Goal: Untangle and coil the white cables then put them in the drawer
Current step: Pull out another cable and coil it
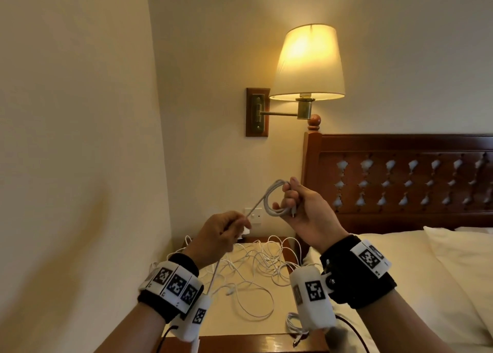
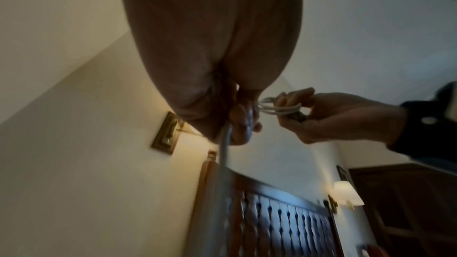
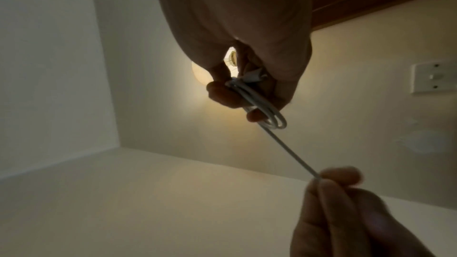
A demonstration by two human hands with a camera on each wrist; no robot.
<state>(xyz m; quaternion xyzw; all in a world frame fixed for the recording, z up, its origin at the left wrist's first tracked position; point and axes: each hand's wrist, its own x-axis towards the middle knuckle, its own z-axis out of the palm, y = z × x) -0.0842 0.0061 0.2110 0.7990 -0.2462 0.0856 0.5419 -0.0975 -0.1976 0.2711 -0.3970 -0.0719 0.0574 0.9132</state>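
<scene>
White cables [image 1: 256,270] sprawl in a tangled heap on the nightstand [image 1: 240,326] beside the bed [image 1: 426,272]. Above it, the right hand [image 1: 306,214] grips a small coil [image 1: 274,200] of one cable, while the left hand [image 1: 221,232] pinches the taut strand [image 1: 256,203] running from that coil.

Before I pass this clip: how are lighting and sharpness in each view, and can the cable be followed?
Head view: warm lamp glow, sharp, edges bowed by the wide lens; coil clear in the right hand. Left wrist view: dim, left hand a soft backlit mass, the near cable run blurred. Right wrist view: backlit by the lamp, fingers silhouetted, the taut strand still readable.
</scene>
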